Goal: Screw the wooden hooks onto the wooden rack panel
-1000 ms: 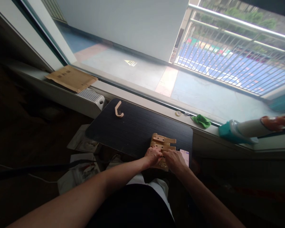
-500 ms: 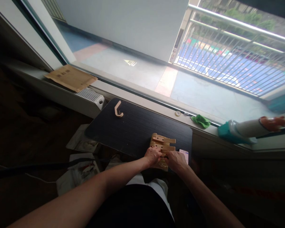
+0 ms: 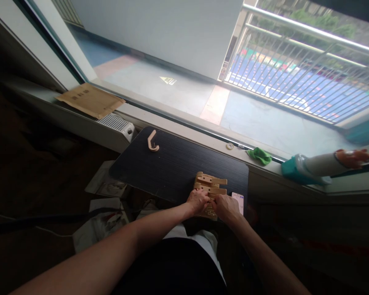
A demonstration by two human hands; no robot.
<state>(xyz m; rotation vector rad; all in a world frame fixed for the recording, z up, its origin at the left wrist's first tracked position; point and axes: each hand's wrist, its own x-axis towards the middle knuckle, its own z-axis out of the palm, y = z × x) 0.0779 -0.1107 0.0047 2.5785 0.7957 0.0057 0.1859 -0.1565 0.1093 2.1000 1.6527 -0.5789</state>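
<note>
A tan wooden piece (image 3: 209,180) with two straight strips and dark holes lies near the right end of the dark table (image 3: 178,164). My left hand (image 3: 199,200) rests on its left side with the fingers bent against it. My right hand (image 3: 226,206) is closed at its near right part, fingertips close to those of my left hand. What the right fingers pinch, if anything, is hidden. At the table's far left lies a pale hook-shaped piece (image 3: 152,141). A lit phone (image 3: 238,201) lies just right of my right hand.
Along the windowsill are a roll of tape (image 3: 230,146), a green cloth (image 3: 258,155) and a teal container (image 3: 295,169). A brown envelope (image 3: 90,100) lies on the sill at left, by a white radiator (image 3: 118,125). White boxes (image 3: 106,180) stand below the table's left side.
My right hand has shifted very slightly left at the wooden piece. The phone screen looks brighter. My left hand stays in place.
</note>
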